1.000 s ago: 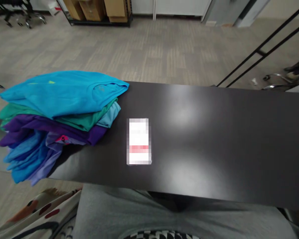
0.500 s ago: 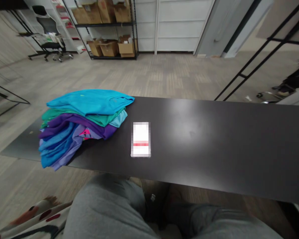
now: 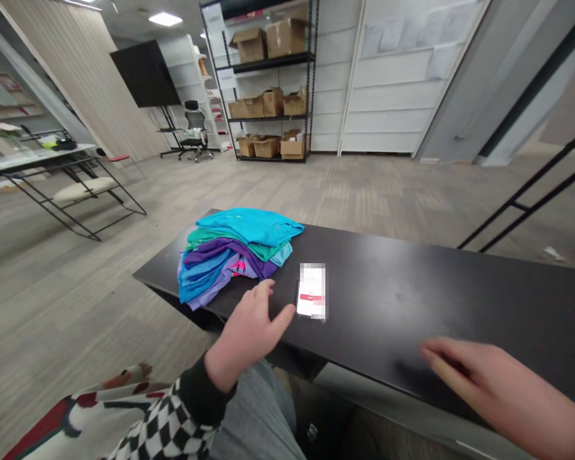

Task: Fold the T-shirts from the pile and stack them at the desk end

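My left hand (image 3: 253,319) is open, thumb and fingers apart, with nothing in it. It hovers over the front edge of the black table, between a pile of clothes and a phone. Soft garments make up the pile (image 3: 239,249): bright blue on top, then green, purple, blue and lavender layers, one with a pink print. Flat on the table lies the phone (image 3: 309,291), its lit white screen partly pixelated. On the right, my slightly blurred right hand (image 3: 479,367) is seen side-on above the table, loosely open, with no object visible in it.
The long black table (image 3: 388,281) runs to the right edge. Beyond the floor stands a rack (image 3: 271,118) of cardboard boxes, with an office chair (image 3: 195,131) left of it. Patterned fabric (image 3: 96,409) is at lower left, and a black metal frame (image 3: 522,204) at right.
Both hands have come into view over the table. The camera has tilted up and turned left, so the pile and phone appear farther right; they look unmoved on the table.
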Demonstrator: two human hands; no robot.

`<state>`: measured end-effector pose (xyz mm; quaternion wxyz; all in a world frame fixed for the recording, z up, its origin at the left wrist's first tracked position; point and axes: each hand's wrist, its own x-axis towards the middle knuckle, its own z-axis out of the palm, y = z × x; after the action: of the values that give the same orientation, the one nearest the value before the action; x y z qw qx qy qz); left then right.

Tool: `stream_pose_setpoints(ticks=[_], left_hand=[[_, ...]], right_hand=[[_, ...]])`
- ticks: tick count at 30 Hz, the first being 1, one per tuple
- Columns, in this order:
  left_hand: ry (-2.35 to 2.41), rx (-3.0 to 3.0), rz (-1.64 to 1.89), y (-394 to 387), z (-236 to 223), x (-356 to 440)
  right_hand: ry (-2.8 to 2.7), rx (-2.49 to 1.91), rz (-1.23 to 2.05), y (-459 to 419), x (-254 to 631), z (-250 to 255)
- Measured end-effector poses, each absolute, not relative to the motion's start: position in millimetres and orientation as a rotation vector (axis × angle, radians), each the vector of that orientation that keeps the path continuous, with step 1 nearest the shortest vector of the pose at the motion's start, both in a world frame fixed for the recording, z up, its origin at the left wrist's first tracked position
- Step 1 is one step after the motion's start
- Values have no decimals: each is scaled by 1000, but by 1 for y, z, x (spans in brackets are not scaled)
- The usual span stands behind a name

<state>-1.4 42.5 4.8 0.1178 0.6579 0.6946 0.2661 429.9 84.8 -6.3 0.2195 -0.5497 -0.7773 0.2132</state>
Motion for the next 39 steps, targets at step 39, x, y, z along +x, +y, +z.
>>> stream_pose_setpoints(ticks=[39], left_hand=[[1886,2439,459,144,57,-13]], right_hand=[[-1943,-1378,715,247,339,-27]])
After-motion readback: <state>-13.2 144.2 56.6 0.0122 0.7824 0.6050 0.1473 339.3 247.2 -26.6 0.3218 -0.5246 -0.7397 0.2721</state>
